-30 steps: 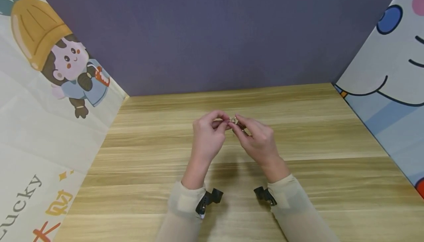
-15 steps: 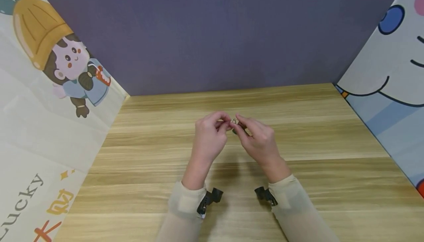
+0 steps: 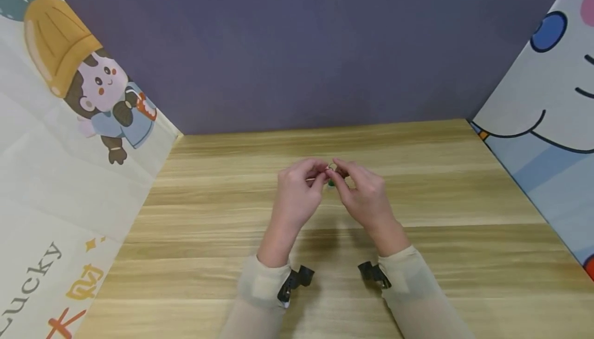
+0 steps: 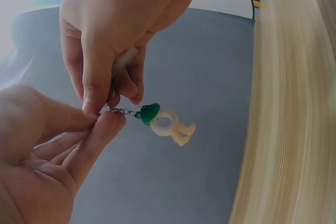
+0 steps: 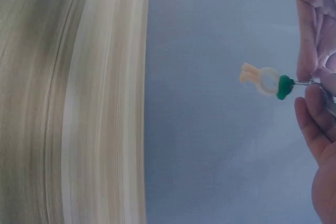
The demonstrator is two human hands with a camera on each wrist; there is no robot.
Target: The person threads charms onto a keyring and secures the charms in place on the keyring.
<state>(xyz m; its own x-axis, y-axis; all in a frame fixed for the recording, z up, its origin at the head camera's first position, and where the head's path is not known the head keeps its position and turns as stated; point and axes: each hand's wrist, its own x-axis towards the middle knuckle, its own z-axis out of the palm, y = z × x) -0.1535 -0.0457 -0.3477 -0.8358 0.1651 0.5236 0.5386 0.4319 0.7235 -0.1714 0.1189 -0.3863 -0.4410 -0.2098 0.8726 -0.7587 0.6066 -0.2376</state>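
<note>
Above the middle of the wooden table (image 3: 417, 256), the left hand (image 3: 297, 195) and the right hand (image 3: 364, 195) meet fingertip to fingertip. Between them hangs a small charm (image 4: 165, 123): a pale ring with two stubby legs, a green cap on top, and a short metal chain (image 4: 122, 110) running from the cap into the fingers. The left hand pinches the chain's end between thumb and forefinger, its other fingers loosely curled beneath. The right hand's thumb and forefinger close on the same end of the chain from above; what else it may hold there is hidden behind its fingers. The charm dangles free in the air, touching nothing but its chain.

Compared with a second ago, the hands sit slightly farther right and closer together, and the glint of metal then seen between the fingertips is now mostly covered, with a speck of the green cap showing just below them in the head view. The sleeves (image 3: 262, 287) and the wrist cameras (image 3: 294, 281) keep nearly the same place over the table.
</note>
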